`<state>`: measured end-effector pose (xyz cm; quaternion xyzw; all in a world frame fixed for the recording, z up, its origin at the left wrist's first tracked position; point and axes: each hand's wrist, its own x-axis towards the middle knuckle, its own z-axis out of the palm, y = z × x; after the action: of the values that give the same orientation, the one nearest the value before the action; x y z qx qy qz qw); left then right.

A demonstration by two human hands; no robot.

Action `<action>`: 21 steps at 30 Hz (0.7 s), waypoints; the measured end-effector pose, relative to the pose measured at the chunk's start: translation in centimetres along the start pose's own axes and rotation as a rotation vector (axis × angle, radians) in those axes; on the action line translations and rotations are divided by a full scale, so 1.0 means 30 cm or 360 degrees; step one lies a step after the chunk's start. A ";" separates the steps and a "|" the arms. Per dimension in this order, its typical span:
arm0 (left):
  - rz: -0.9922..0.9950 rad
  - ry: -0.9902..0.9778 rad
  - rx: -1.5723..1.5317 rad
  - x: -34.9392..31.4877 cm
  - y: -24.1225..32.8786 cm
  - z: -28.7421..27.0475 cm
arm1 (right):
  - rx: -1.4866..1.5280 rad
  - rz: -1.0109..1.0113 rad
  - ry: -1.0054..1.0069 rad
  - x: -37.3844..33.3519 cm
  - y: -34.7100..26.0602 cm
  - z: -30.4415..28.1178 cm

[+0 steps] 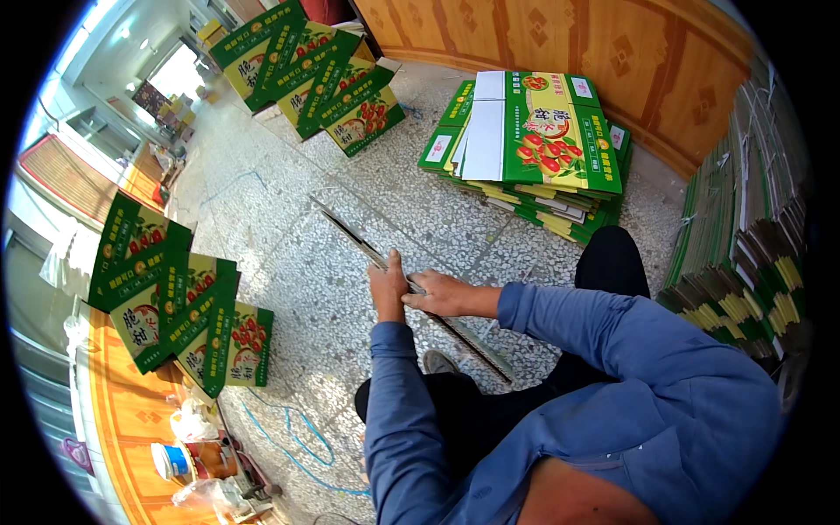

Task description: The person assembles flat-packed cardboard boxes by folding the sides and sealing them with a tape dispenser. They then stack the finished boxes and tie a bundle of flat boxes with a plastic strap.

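Note:
A flat folded cardboard sheet (359, 241) is held edge-on above the speckled floor, running from upper left to lower right. My left hand (388, 290) grips its edge from the left, fingers closed on it. My right hand (437, 295) presses against the same edge just beside it, also closed on the cardboard. Both blue sleeves come in from the lower right. A pile of flat green and yellow box blanks with red fruit pictures (538, 144) lies on the floor beyond my hands.
Folded green fruit boxes stand in a row at the left (179, 306) and another row at the top (319, 74). Bundled flat blanks are stacked at the right (744, 254). A blue cord (293, 442) and a tape roll (171, 461) lie at lower left.

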<state>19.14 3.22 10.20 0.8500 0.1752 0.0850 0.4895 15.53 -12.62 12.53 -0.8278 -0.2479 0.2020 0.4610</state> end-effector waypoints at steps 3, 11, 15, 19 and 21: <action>-0.0060 -0.0093 -0.0167 0.017 0.005 0.015 | 0.0120 -0.0014 0.0078 0.040 0.039 0.028; -0.0253 -0.0302 -0.0027 0.093 -0.031 0.010 | -0.0078 0.0111 0.0295 0.053 0.132 -0.096; -0.0227 -0.0446 -0.0120 0.187 -0.027 -0.049 | -0.0270 0.0077 0.0318 0.048 0.112 -0.145; -0.0494 -0.0495 -0.0117 0.204 -0.027 -0.082 | -0.0250 0.0151 0.0536 0.020 0.089 -0.136; -0.0367 -0.0367 -0.0118 0.188 -0.029 -0.095 | -0.0321 0.0202 0.0463 0.021 0.074 -0.113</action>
<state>23.26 8.04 10.72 0.8098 0.2110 -0.0634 0.5438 18.44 -15.48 12.23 -0.9043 -0.1450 0.0830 0.3929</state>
